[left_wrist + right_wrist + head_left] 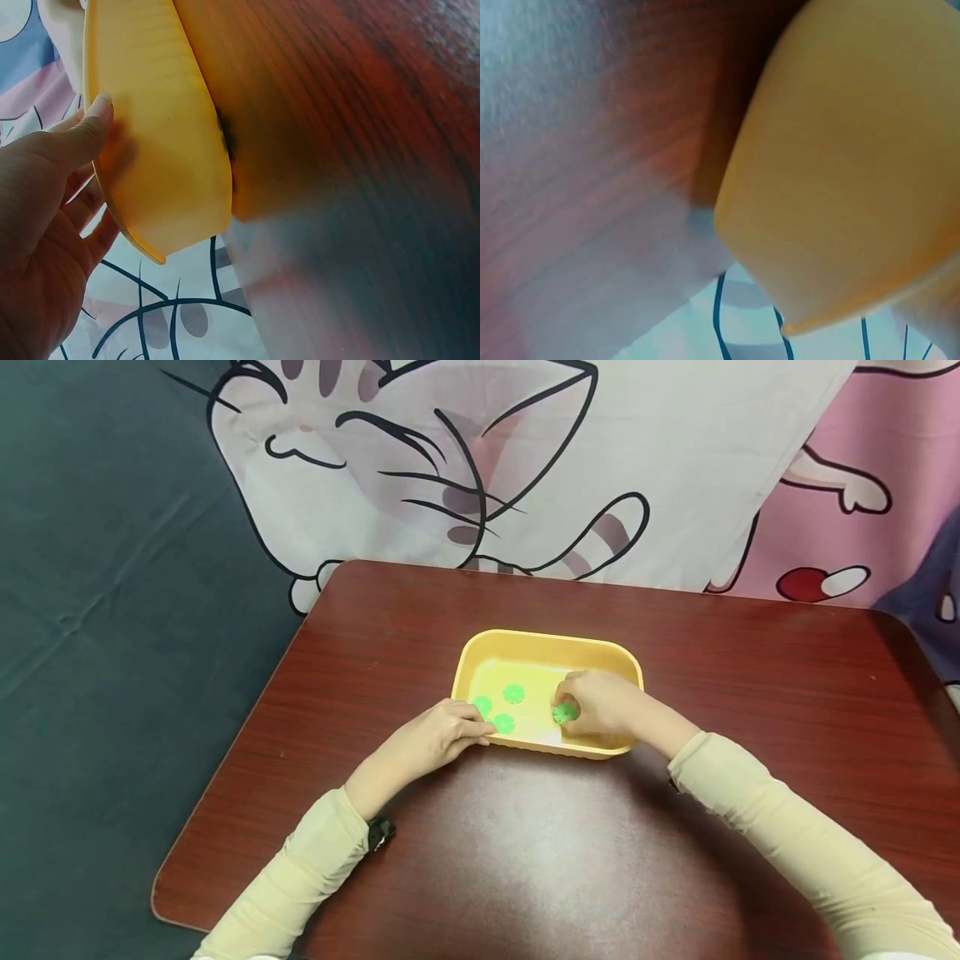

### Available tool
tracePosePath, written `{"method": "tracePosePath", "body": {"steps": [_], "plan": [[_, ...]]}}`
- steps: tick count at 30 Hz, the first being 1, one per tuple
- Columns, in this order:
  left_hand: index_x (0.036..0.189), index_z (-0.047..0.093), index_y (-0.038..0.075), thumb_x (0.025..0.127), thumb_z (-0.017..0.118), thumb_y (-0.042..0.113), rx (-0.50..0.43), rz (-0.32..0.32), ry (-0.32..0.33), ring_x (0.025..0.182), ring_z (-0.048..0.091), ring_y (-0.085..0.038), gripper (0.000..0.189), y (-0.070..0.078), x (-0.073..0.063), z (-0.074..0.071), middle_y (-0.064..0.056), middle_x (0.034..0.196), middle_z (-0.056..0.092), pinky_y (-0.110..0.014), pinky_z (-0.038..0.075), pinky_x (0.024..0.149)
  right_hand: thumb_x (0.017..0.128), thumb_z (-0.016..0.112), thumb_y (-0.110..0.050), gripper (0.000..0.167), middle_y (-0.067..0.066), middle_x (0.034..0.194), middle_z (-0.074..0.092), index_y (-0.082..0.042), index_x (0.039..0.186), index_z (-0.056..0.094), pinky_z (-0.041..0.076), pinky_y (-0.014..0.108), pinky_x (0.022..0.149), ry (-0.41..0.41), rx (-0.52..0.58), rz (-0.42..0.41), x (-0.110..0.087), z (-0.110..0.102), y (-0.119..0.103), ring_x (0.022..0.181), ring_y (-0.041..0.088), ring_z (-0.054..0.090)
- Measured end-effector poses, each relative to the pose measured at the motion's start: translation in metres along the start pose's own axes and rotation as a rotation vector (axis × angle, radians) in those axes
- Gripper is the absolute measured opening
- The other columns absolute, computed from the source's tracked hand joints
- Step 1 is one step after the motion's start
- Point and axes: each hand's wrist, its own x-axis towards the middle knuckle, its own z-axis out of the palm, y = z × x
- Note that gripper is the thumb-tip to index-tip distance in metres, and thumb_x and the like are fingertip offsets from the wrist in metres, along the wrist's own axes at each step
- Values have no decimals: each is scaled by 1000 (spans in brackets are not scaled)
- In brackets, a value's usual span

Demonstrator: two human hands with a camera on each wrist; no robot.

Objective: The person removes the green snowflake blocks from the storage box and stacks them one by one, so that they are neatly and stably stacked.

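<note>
A yellow rectangular tub sits on the table with small round green pieces with scalloped edges inside it. Three of these lie in its left part, among them a far green piece and a near green piece. My left hand grips the tub's near-left rim, thumb on the outer wall and fingers over the edge. My right hand reaches inside the right part, with curled fingers and thumb around another green piece. In the right wrist view, the tub's wall hides the fingers.
The tub stands on a dark red wood-grain table. Behind the table hangs a cloth printed with cartoon cats. A dark green cloth covers the left side beyond the table edge.
</note>
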Motion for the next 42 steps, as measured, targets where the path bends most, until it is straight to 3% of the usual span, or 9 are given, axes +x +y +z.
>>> {"method": "tracePosePath", "body": {"steps": [7,10,20,26,37,42], "plan": [[93,74,10,80,73,10,3,-5,-1,70,59,-7,13,0,1,0,3,75,60,-23,49,69,67,76,-13,24,2,81,62,-5,87,66,49,28,64,198,76,-161,-6,-17,8,71,15,60],[94,74,10,81,73,10,-3,-15,-1,70,59,-8,13,0,1,1,3,75,60,-24,49,70,67,77,-9,26,3,83,62,-3,90,65,49,29,66,248,81,-183,-13,-22,13,74,17,59],[94,74,9,79,74,10,-3,-12,10,71,60,-8,16,0,1,2,3,76,62,-26,48,71,66,80,-7,32,-4,85,62,-10,95,67,48,28,58,382,84,-73,-51,-35,32,73,12,60],[94,74,9,79,74,10,-12,-11,8,70,59,-8,15,0,1,2,2,76,62,-25,49,70,61,84,-3,39,-5,84,63,-10,95,66,46,15,61,476,121,-53,-76,-36,48,71,11,61],[95,74,9,79,73,10,-12,-23,-8,71,60,-8,15,-1,5,1,3,77,63,-25,48,70,62,84,-3,37,-8,80,60,-12,93,66,45,9,64,480,109,82,-109,-31,66,69,5,57],[94,74,8,78,75,9,-7,-4,8,69,59,-8,17,-1,3,2,2,76,62,-25,49,69,63,84,-3,34,-6,79,61,-10,92,66,49,16,61,446,125,76,-114,-24,71,67,8,59]]}}
